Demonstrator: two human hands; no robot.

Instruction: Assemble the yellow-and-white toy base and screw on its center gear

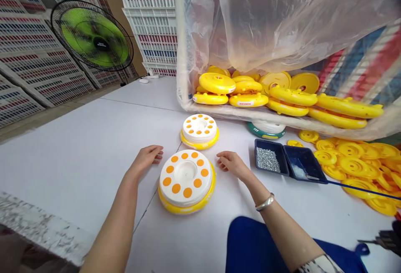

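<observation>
A round white and yellow plastic toy (187, 181) with several orange dots lies on the white table (78, 147) between my hands. My left hand (147, 158) rests just left of it, fingers loosely curled and empty. My right hand (232, 164) rests just right of it, fingers bent and empty, with a silver bracelet on the wrist. A second similar toy (199, 131) sits a little farther away.
A clear plastic bag (282, 34) holds several yellow discs (247, 91). More yellow discs (354, 166) lie at the right. A dark blue tray (269, 160) holds small screws. A green fan (92, 34) and stacked crates (28, 55) stand behind.
</observation>
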